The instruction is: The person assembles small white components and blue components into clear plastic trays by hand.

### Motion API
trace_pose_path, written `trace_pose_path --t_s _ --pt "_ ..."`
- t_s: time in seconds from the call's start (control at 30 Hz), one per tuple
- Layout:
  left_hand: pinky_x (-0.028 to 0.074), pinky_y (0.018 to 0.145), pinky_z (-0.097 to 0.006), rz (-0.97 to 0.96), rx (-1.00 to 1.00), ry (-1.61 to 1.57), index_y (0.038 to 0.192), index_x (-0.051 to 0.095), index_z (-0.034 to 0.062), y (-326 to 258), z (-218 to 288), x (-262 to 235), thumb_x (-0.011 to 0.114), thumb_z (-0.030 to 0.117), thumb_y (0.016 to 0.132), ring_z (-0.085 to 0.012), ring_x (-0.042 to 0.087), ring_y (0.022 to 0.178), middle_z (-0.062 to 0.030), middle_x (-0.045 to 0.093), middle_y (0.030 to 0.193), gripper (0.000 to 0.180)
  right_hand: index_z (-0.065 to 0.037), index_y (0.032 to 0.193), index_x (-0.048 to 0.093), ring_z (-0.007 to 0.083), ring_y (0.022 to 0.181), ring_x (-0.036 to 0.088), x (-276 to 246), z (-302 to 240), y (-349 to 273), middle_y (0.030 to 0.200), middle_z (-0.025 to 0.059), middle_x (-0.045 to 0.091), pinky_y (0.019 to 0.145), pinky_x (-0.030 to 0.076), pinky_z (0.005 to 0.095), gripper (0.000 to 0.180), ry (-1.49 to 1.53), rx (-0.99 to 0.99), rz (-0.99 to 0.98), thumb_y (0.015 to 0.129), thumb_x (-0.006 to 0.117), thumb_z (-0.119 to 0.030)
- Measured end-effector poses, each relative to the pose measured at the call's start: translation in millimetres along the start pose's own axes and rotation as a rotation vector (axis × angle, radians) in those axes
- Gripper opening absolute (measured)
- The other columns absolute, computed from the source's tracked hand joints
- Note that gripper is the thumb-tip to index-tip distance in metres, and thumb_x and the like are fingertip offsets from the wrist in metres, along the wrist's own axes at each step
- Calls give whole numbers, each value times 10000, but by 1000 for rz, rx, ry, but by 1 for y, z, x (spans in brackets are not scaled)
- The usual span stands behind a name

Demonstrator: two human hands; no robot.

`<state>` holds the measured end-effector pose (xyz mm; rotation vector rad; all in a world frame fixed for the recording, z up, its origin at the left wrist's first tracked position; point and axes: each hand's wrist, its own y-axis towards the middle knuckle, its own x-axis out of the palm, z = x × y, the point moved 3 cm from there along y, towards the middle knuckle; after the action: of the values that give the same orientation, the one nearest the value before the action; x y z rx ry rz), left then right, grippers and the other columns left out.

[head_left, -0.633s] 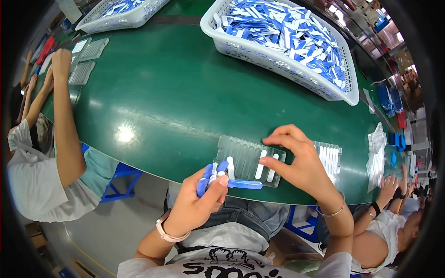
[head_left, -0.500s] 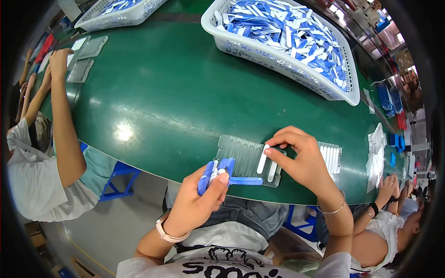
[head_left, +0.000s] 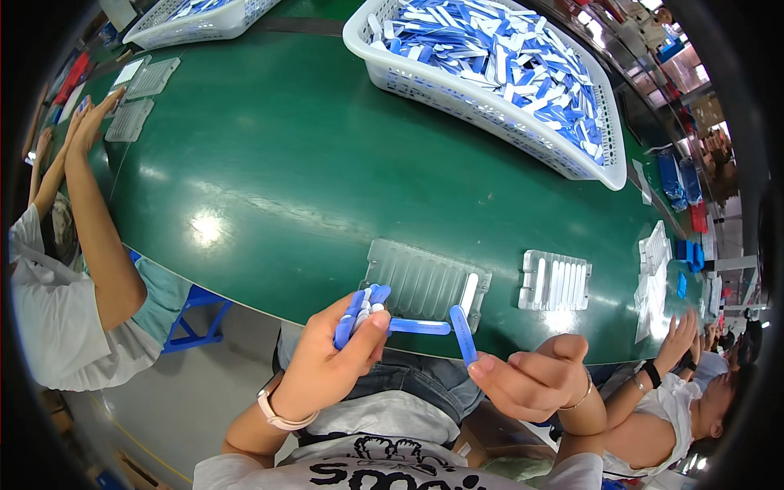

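My left hand (head_left: 333,355) is closed round a bundle of small flat blue-and-white sticks (head_left: 356,317) with rounded ends. One blue stick (head_left: 420,326) juts sideways from it toward the right. Between thumb and fingertips my right hand (head_left: 535,380) pinches another stick, blue face up (head_left: 462,335), at the near right corner of a clear ribbed plastic tray (head_left: 404,282). A single white stick (head_left: 469,291) lies in the tray's right end; its lower part is partly behind the pinched stick. The other visible grooves hold nothing.
Right of it lies a second clear tray (head_left: 531,294) with several white sticks. A white basket (head_left: 490,110) heaped with blue and white sticks stands at the back; another basket (head_left: 200,28) is far left. Co-workers' hands (head_left: 88,122) (head_left: 679,336) are at both sides of the green table (head_left: 269,180).
My right hand has drawn back from the tray toward me, now gripping a stick with its blue face showing. The white stick formerly between its fingers over the tray is gone from there.
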<state>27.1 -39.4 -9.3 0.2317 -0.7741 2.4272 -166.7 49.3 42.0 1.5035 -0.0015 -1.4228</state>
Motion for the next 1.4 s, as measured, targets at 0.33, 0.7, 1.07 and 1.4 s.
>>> trace_pose_path --t_s 0.33,0.7,1.07,1.4 --pt "297 427 -182 18 5 -63 909 533 38 0 -2 1 537 221 941 -17 399 515 13 495 648 185 -85 750 643 179 866 524 35 54 -2 912 33 633 799 386 321 124 721 1009 -264 672 733 -50" --pt "337 454 -209 113 153 98 832 547 27 -4 -1 -1 546 226 932 -35 442 515 8 527 605 222 -40 904 587 257 897 507 50 64 4 918 87 546 780 425 330 263 621 1086 -503 714 749 -121" --pt "377 475 -237 137 317 355 851 581 1 -2 0 2 557 184 915 -65 480 499 -26 553 582 195 -21 986 672 154 687 605 30 -7 25 896 109 651 586 469 254 316 1020 1044 -30 681 736 36" --pt "249 381 -201 201 242 50 905 534 -21 -3 7 -9 531 166 926 -35 348 421 -7 479 579 188 -47 856 653 133 782 592 41 -20 9 982 20 654 626 277 303 224 -7 594 -210 636 693 -27"
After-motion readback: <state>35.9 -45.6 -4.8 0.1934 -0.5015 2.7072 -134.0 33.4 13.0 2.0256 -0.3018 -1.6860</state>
